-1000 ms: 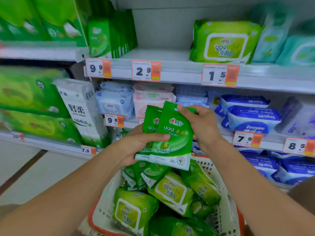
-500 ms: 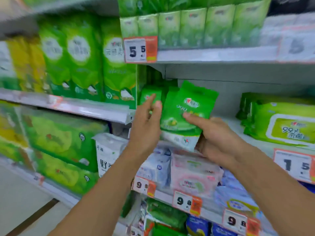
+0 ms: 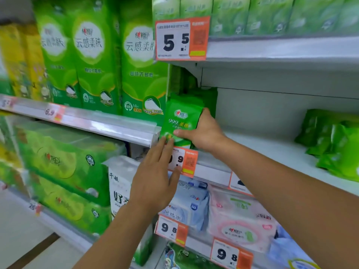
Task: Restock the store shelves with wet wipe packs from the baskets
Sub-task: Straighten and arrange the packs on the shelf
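The small green wet wipe pack [image 3: 179,121] stands upright at the front edge of the white middle shelf [image 3: 262,150], at that shelf's far left end, directly above the orange-and-white price tag [image 3: 182,161] clipped to the shelf lip. More packs of the same green stand in a row right behind it. The right hand [image 3: 204,133] grips this front pack: the thumb lies across its lower face and the fingers curl round its right edge toward the back. The left hand [image 3: 155,183] is held flat with straight fingers, holding nothing; its fingertips [image 3: 167,140] touch the pack's bottom left corner, and the hand covers the left part of the price tag. Left of the pack, tall green tissue packs [image 3: 141,61] stand side by side on a neighbouring shelf. Far to the right of the pack on the same white shelf lie larger green wipe packs [image 3: 334,144]. Below the price tag sit pale blue and pink wipe packs [image 3: 240,220].
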Demonstrator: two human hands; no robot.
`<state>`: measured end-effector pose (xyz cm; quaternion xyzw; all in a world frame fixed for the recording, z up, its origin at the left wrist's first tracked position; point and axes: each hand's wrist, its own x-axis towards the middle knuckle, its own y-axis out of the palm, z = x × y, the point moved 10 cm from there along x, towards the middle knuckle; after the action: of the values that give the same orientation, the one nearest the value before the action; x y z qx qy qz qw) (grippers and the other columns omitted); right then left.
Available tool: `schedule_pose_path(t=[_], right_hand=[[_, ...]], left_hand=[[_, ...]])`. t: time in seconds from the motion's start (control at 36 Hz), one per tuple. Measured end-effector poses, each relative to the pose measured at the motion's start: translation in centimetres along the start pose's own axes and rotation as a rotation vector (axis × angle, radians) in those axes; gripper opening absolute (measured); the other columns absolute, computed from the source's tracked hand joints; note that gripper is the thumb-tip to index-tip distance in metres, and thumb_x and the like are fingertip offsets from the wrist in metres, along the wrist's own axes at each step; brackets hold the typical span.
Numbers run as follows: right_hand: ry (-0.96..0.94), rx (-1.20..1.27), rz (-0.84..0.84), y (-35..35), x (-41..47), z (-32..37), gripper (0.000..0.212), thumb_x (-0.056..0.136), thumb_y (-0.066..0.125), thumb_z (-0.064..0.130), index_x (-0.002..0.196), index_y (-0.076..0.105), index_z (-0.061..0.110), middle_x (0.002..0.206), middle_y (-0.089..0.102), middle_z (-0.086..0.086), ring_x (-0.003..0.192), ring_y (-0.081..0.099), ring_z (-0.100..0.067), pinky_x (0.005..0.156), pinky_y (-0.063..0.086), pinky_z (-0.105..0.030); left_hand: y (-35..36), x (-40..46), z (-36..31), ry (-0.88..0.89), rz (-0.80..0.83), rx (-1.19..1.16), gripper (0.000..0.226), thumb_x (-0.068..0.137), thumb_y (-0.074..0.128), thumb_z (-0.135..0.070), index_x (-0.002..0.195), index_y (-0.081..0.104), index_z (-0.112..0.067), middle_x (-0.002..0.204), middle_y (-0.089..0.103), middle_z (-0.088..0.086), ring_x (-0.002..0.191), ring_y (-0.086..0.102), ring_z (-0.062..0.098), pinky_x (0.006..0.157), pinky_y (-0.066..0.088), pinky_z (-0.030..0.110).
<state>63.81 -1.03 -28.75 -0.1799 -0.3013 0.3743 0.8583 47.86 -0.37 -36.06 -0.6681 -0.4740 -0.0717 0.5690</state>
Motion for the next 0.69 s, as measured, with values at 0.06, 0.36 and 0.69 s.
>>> schedule_pose_path(t=[0.06,0.36,0.69], right_hand=[[0.013,-0.024,-0.064,-0.8,-0.3,0.3,0.09,0.068,0.089,0.046,0.133,0.037,0.012,0.133,0.054,-0.007,0.12,0.056,-0.026,0.101,0.048,-0.039],[-0.168,0.03,0.082,1.8,0.6,2.9,0.078,0.105,0.048,0.023,0.159,-0.008,0.024,0.167,-0.012,0.001,0.153,-0.015,-0.019,0.122,-0.006,-0.037],[0.213,0.268,0.195,3.8,0.1,0.0,0.114,0.092,0.064,0.043,0.152,-0.027,0.011,0.167,-0.008,-0.009,0.154,0.006,-0.027,0.124,0.014,-0.047]], left_hand=[[0.3,0.1,-0.2,0.015,0.019,-0.003,0.072,0.095,0.039,-0.049,0.159,0.014,-0.025,0.166,0.004,-0.008,0.153,0.004,0.014,0.121,0.026,0.038],[0.9,0.1,-0.7,-0.039,0.117,0.004,0.077,0.1,0.045,-0.046,0.159,0.001,-0.023,0.165,-0.014,-0.007,0.153,0.005,0.014,0.12,0.027,0.034],[1.9,-0.1,-2.2,0.001,0.203,0.011,0.078,0.101,0.046,-0.04,0.159,-0.004,-0.024,0.164,-0.019,-0.005,0.152,-0.013,0.015,0.124,0.009,0.033]])
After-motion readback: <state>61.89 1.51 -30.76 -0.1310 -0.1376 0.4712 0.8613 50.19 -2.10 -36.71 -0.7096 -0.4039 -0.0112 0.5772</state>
